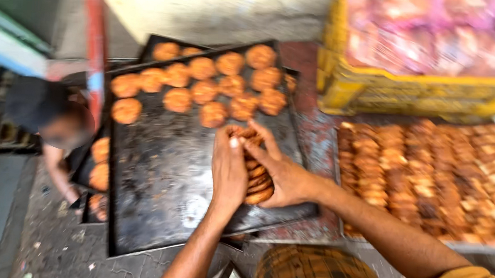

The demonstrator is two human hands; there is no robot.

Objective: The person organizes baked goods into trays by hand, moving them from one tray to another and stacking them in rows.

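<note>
A dark metal baking tray (161, 185) lies in front of me with several round golden-brown biscuits (204, 85) spread over its far half. My left hand (228, 170) and my right hand (283, 174) press together from both sides on a stacked row of biscuits (258, 178) lying on the tray's near right part. The row runs between my palms, its ends showing at my fingertips and near my wrists. The picture is motion-blurred.
A second dark tray (99, 168) with biscuits sticks out below the first at the left. Another person (49, 117) crouches at the left. On the right sits a tray of packed brown biscuits (433, 177), with a yellow crate (381, 88) of pink wrapped goods behind it.
</note>
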